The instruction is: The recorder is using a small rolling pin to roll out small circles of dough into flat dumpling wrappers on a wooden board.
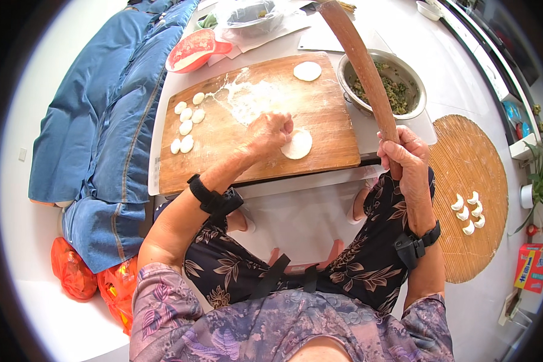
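My left hand (271,134) is closed at the left edge of a round, flat dough wrapper (297,145), its fingertips partly hidden. The wrapper lies near the front of a floured wooden board (223,166). In my right hand (406,151) is a long wooden rolling pin (368,75), gripped by its near end and raised off the board. Another rolled wrapper (308,71) rests at the board's far right. Several small dough pieces (186,127) sit on the left side, beside a patch of loose flour (247,96).
A metal bowl of chopped green filling (417,107) stands right of the board. Farther right, several shaped dumplings (468,212) lie on a round woven mat (464,151). A red scoop (193,51) is behind the board; a blue denim-covered seat (111,102) is at left.
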### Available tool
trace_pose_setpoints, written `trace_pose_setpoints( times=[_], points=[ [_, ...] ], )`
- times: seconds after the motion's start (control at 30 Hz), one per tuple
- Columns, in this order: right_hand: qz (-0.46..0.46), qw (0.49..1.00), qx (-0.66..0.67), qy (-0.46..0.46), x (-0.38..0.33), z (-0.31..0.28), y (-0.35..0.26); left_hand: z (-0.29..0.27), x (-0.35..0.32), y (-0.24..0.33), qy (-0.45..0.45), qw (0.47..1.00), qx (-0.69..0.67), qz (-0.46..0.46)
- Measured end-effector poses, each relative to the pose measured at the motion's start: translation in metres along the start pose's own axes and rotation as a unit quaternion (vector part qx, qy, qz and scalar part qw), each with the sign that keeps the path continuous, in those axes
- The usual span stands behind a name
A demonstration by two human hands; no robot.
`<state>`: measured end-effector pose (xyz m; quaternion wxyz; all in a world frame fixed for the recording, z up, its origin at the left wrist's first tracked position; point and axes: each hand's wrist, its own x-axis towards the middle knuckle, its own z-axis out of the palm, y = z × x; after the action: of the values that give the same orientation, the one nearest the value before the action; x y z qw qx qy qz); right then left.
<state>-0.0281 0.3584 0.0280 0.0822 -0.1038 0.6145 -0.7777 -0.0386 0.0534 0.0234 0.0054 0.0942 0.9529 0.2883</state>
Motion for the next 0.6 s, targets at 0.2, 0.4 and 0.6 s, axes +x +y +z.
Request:
trace_pose_setpoints(
  times=[0.2,0.4,0.6],
  points=[
    [-0.002,1.0,0.006,0.004,0.001,-0.002,-0.005,-0.006,0.013,0.013,-0.055,0.998,0.012,-0.03],
    [0.004,1.0,-0.01,-0.006,0.003,-0.003,-0.003,-0.007,0.046,0.017,0.004,0.999,-0.031,-0.004],
    [0.016,0.997,-0.075,0.012,0.002,0.007,-0.005,0.014,0.103,-0.025,0.111,0.935,-0.332,0.048]
  ],
)
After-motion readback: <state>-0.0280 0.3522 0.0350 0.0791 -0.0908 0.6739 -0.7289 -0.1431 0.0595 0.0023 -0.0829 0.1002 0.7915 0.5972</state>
